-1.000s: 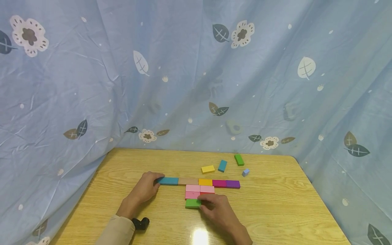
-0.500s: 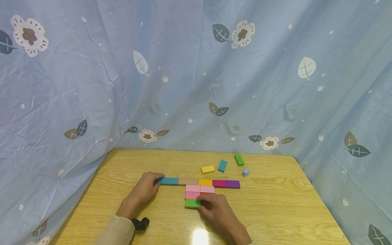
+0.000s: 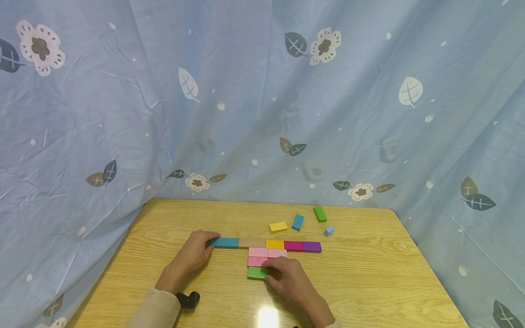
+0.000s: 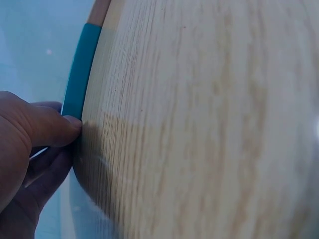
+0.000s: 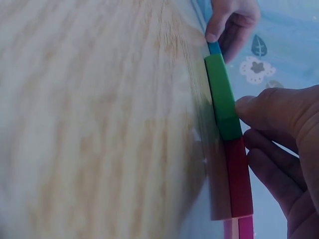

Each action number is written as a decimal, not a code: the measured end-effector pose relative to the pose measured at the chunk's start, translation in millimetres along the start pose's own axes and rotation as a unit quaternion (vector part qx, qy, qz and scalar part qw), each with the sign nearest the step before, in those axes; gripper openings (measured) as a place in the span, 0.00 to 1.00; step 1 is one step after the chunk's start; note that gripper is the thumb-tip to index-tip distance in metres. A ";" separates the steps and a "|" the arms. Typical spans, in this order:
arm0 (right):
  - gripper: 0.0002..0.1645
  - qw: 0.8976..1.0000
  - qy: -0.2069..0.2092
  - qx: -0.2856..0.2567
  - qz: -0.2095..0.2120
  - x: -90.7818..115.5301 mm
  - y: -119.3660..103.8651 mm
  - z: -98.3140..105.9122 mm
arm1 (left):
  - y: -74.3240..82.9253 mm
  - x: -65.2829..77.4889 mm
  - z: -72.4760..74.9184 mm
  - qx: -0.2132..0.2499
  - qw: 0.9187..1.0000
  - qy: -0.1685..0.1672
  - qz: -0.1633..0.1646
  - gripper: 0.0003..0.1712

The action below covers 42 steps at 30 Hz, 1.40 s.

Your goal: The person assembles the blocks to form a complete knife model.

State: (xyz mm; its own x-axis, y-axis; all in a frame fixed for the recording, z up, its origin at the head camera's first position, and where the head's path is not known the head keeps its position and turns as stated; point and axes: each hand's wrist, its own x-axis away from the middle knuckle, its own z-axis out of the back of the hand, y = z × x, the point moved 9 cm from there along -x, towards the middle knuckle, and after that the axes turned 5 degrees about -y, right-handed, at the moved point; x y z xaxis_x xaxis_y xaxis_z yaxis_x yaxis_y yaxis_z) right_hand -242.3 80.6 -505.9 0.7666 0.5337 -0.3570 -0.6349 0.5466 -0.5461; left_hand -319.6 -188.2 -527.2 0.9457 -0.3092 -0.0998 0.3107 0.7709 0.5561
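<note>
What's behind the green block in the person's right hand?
A deep pink block, then a light pink block, then the long row of blocks. In the head view, the right hand hides most of the red block beside the deep pink one.

The block row (image 3: 275, 244) lies behind the block cluster (image 3: 258, 261), apparently touching it.

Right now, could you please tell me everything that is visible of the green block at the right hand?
The green block is a plain, bright green, rectangular piece with straight edges, perhaps painted wood. It seems to lie flat on the table, its long side running left to right, on the person's side of the darker pink block; whether those two touch is unclear. The right hand holds its right end, partly hiding it in the head view.
</note>
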 end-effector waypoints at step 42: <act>0.15 1.000 -0.007 0.026 -0.012 -3.4 -0.5 -2.4 | 3.4 0.7 0.6 0.007 1.000 -0.003 -0.004 0.23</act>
State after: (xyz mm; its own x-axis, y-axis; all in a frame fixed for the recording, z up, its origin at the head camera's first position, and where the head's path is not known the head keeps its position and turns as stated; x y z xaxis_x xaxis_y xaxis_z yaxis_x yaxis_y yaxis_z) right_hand -244.3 76.9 -506.2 0.7807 0.5286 -0.3333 -0.6204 0.5920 -0.5144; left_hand -318.0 -186.1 -524.9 0.9425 -0.3188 -0.1004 0.3175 0.7602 0.5669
